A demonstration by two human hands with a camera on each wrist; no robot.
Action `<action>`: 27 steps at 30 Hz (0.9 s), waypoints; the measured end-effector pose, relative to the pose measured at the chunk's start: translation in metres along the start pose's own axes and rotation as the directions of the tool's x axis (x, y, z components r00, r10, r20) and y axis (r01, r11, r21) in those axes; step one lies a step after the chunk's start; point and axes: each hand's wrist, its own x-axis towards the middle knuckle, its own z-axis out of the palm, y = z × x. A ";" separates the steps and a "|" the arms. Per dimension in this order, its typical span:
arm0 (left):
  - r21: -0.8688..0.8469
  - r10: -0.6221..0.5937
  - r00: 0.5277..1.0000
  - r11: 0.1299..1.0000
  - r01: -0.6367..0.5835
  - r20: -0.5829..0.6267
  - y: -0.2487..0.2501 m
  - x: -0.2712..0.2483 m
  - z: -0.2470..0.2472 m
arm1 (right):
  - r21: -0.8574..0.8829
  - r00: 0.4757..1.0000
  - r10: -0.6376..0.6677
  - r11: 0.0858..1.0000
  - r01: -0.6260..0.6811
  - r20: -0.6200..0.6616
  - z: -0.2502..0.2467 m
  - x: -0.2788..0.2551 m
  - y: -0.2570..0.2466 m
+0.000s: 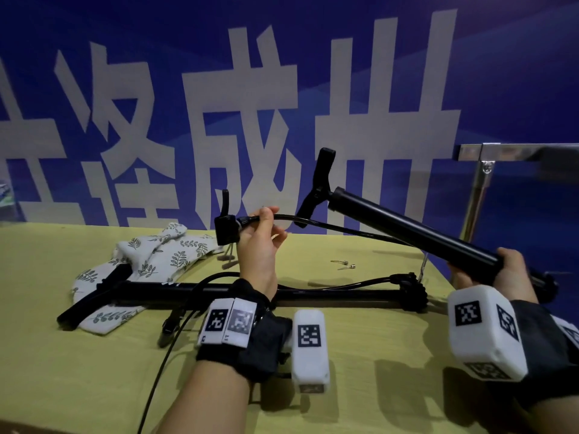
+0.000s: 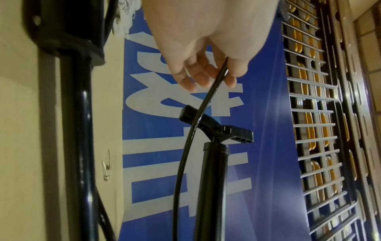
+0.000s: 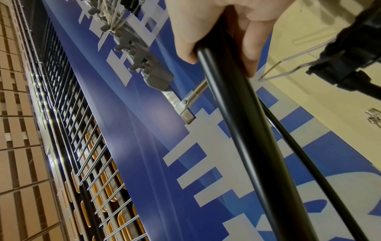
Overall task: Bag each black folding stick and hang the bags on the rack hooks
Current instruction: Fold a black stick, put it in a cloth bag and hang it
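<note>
Over the counter (image 1: 360, 355), head view: right hand (image 1: 498, 274) wraps the lower end of a black folding stick (image 1: 416, 228), held up at a slant with its T-handle (image 1: 316, 186) toward the banner, probably to keep it clear for bagging. Left hand (image 1: 260, 242) pinches the thin black hose (image 1: 329, 225) near its end fitting (image 1: 226, 225), likely gathering it against the tube. Second stick (image 1: 250, 292) lies flat on the counter, one end on the leaf-print bags (image 1: 163, 255); two small metal pins (image 1: 343, 265) lie beyond it. Rack frame (image 1: 488, 170) stands at right. Left wrist view: fingers (image 2: 203, 73) curl lightly round the hose, thumb closing the pinch; tube matte black, smooth. Right wrist view: fingers (image 3: 253, 45) closed fully around the tube; rack hooks (image 3: 140, 65) visible beyond, some with cords hanging.
</note>
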 end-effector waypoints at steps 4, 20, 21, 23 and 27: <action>0.135 0.109 0.993 0.985 -0.102 -0.041 0.001 0.001 -0.002 | -0.042 1.000 -0.008 0.999 0.008 0.005 0.000 -0.006 0.000; -0.213 -0.100 0.977 0.967 0.139 0.186 0.010 0.007 -0.006 | -0.305 0.999 0.052 0.951 -0.053 -0.012 0.016 -0.039 0.003; -0.174 -0.104 0.976 0.975 0.138 0.192 0.012 0.008 -0.007 | -0.324 0.997 0.072 0.943 -0.073 -0.015 0.015 -0.038 0.002; -0.129 -0.114 0.974 0.981 0.141 0.196 0.013 0.012 -0.011 | -0.351 0.992 0.126 0.928 -0.121 -0.009 0.016 -0.038 0.001; -0.133 -0.121 0.962 0.979 0.157 0.245 0.015 0.015 -0.019 | -0.360 0.988 0.150 0.920 -0.155 -0.040 0.017 -0.037 0.000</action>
